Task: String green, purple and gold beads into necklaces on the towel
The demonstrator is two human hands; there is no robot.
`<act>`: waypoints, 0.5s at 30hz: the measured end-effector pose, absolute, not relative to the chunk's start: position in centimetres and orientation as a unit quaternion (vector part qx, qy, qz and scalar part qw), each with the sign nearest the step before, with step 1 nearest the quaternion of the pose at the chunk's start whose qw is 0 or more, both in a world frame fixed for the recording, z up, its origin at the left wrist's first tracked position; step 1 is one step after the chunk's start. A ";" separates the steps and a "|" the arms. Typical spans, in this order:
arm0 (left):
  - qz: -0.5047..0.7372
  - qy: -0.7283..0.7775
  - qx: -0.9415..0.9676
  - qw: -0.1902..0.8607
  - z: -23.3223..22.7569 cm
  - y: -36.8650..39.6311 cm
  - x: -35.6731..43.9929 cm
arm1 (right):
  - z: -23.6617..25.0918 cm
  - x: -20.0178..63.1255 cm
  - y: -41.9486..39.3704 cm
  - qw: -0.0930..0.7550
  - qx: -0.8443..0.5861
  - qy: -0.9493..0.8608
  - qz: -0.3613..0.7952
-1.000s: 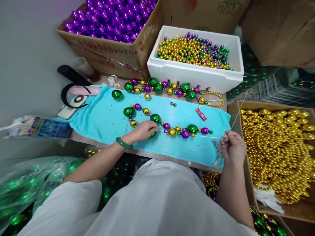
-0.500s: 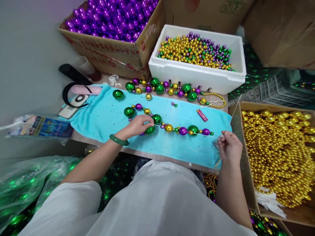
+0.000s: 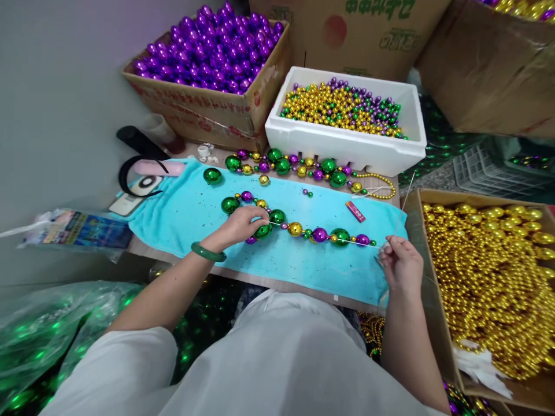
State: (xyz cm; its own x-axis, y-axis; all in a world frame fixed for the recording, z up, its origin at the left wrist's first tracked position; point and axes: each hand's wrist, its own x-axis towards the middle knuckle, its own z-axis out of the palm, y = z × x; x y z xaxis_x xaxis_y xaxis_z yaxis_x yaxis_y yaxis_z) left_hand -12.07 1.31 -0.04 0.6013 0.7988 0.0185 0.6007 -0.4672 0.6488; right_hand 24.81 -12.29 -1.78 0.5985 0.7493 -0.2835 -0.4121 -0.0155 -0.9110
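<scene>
A strand of green, gold and purple beads [image 3: 319, 234] lies across a turquoise towel [image 3: 186, 202], threaded on a thin white string [image 3: 359, 243]. My left hand [image 3: 245, 225] pinches the string beside two large green beads, its fingertips closed. At the strand's right end my right hand [image 3: 401, 257] is closed on the same string, whose loose tail sticks up above the fingers. A small dark metal tip shows under the right fingers; its kind I cannot make out. Behind lies another bead necklace [image 3: 282, 166]. A loose green bead [image 3: 213, 175] and gold bead [image 3: 264, 180] rest on the towel.
At the back stand a carton of purple beads [image 3: 255, 110] and a white foam box [image 3: 342, 136] of small mixed beads. A box of gold beads [image 3: 489, 283] is at right. A small red packet [image 3: 355, 211] and a black headband [image 3: 124, 173] lie on the towel.
My view has tilted up a little, so everything sits slightly lower in the picture. Both hands keep their hold on the string, with hardly any movement along the strand.
</scene>
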 end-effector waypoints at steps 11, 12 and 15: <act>0.155 0.426 0.840 0.298 0.3 1.1 -12.0 | -1.8 24.7 -12.6 0.678 -0.577 -0.175 0.420; 0.154 0.424 0.842 0.297 0.3 1.1 -12.0 | -1.8 24.8 -12.6 0.677 -0.578 -0.177 0.420; 0.132 0.413 0.855 0.284 0.3 1.0 -12.1 | -1.8 24.9 -12.7 0.675 -0.581 -0.180 0.417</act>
State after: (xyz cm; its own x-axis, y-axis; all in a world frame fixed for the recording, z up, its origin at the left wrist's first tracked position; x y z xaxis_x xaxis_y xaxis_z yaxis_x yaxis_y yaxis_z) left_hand -12.07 0.97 0.27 0.6240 0.7813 -0.0098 0.6315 -0.4969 0.5951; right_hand 24.90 -12.67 -1.83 0.5869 0.7724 -0.2426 -0.3544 -0.0243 -0.9348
